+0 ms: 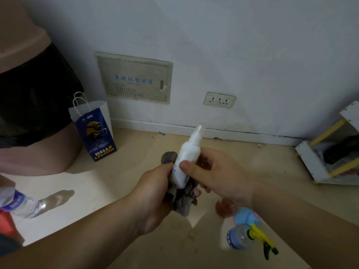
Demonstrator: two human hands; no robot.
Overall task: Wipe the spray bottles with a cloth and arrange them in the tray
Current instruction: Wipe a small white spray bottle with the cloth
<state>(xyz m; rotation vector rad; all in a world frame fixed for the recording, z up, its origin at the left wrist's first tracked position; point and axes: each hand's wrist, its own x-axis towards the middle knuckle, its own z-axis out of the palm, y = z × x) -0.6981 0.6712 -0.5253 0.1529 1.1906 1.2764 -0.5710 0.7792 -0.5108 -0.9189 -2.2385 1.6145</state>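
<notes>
- Head view, frame centre: white spray bottle (187,152), tilted with its nozzle toward the upper right.
- Right hand (219,171) grips the bottle's middle, thumb pressed on its front.
- Left hand (153,193) clutches a grey cloth (183,202) bunched round the bottle's base.
- Lower right: 1 blue spray bottle (240,239) with a yellow trigger lies on the floor (116,181).
- Left of centre: 1 printed paper bag (95,131) stands upright.

Smooth white plastic spray bottle (186,158); soft grey cloth (183,200).
</notes>
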